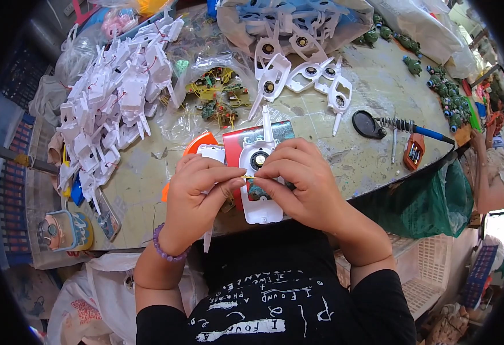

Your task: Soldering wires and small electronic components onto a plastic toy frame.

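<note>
My left hand (197, 187) and my right hand (301, 175) meet over a white plastic housing (263, 213). Fingertips of both are pinched together around a short, thin yellow wire (249, 177). Just behind the wire, a round black speaker (258, 160) with a pale centre sits in the housing. The housing rests on a red and dark green box (236, 144), its narrow stem pointing away from me. Another white plastic part (212, 152) shows partly behind my left hand, beside an orange piece (201, 141). My palms hide some of what lies beneath.
White housings with red wires (119, 95) are heaped at the left. Wired circuit boards (217, 95) lie in clear plastic, near several speaker-fitted housings (309, 72). A soldering iron (433, 134), a black round lid (369, 123) and an orange tool (414, 152) are at the right.
</note>
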The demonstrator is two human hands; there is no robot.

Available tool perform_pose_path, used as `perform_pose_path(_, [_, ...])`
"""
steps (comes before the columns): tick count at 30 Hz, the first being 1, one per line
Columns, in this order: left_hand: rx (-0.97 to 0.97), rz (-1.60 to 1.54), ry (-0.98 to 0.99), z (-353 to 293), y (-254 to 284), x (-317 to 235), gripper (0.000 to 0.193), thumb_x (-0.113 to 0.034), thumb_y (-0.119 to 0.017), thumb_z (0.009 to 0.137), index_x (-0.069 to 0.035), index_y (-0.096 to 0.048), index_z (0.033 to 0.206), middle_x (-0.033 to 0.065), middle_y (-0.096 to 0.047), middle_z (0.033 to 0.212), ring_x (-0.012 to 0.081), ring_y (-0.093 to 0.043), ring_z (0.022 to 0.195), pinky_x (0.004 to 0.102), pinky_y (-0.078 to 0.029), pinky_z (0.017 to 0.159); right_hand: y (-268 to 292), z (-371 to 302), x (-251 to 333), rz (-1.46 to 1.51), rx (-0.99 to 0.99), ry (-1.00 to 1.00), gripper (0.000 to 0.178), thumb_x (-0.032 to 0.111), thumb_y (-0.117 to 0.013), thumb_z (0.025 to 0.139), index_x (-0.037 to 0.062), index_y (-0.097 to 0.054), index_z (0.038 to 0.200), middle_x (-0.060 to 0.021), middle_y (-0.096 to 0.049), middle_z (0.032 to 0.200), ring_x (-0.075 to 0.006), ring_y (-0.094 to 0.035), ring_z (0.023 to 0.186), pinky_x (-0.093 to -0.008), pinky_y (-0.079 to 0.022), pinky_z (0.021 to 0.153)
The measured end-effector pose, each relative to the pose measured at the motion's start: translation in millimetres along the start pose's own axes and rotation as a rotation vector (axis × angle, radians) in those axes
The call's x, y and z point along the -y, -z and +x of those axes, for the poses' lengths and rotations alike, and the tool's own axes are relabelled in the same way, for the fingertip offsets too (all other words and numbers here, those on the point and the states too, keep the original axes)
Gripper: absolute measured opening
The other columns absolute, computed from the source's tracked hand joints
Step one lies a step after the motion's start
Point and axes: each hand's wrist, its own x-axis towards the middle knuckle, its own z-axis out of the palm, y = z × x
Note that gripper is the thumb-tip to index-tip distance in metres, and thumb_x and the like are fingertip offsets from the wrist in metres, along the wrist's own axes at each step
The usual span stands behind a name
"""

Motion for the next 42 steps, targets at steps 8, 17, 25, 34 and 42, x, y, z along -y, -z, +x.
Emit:
perform_pose_path(8, [0.041, 0.086, -0.093, 3, 0, 0, 0.012, -0.004, -0.073, 0.071, -0.006, -0.070, 0.083, 0.0037, -0.064, 0.076, 0.0171, -0.060, 0.074, 0.0354, -0.039, 0.084, 1, 1, 1, -0.024, -0.003, 0.020, 0.016, 0.010, -0.075, 0.072, 0.0051, -0.066, 0.085, -0.0054, -0.064, 0.089, -0.0251, -0.057, 0.091, -0.0349, -0.044, 0.080])
perform_pose_path(17, [0.014, 0.053, -0.098, 1, -5, 2, 0.013, -0.009, -0.073, 0.071, -0.008, -0.069, 0.084, 0.0035, -0.066, 0.077, 0.0180, -0.060, 0.070, 0.0352, -0.037, 0.083, 0, -1, -1, -0.008, -0.025, 0.036, 0.019, 0.010, -0.076, 0.071, 0.0062, -0.068, 0.088, -0.0051, -0.064, 0.090, -0.0251, -0.057, 0.090, -0.0353, -0.045, 0.079])
perform_pose_path(25, [0.012, 0.065, -0.116, -3, -3, 9, 0.018, -0.011, -0.074, 0.072, -0.008, -0.073, 0.090, 0.0026, -0.065, 0.076, 0.0179, -0.057, 0.070, 0.0334, -0.038, 0.078, -1, -2, 0, -0.031, -0.047, 0.041, 0.017, 0.009, -0.077, 0.070, 0.0074, -0.069, 0.085, -0.0028, -0.065, 0.084, -0.0236, -0.058, 0.087, -0.0343, -0.044, 0.077])
perform_pose_path(34, [0.013, 0.008, -0.060, -1, -3, 10, 0.018, -0.010, -0.075, 0.071, -0.010, -0.074, 0.089, 0.0004, -0.061, 0.070, 0.0157, -0.056, 0.069, 0.0326, -0.038, 0.077, 3, 0, 1, 0.003, -0.022, 0.005, 0.025, 0.010, -0.077, 0.070, 0.0050, -0.068, 0.093, -0.0064, -0.065, 0.091, -0.0265, -0.058, 0.090, -0.0365, -0.045, 0.081])
perform_pose_path(42, [0.030, 0.136, -0.131, 10, -10, 0, 0.015, -0.005, -0.072, 0.070, -0.007, -0.073, 0.085, 0.0014, -0.060, 0.073, 0.0195, -0.055, 0.072, 0.0340, -0.039, 0.077, 25, -32, -10, -0.003, -0.237, -0.154, 0.026, 0.002, -0.069, 0.078, 0.0005, -0.064, 0.103, -0.0104, -0.065, 0.096, -0.0224, -0.058, 0.095, -0.0332, -0.044, 0.086])
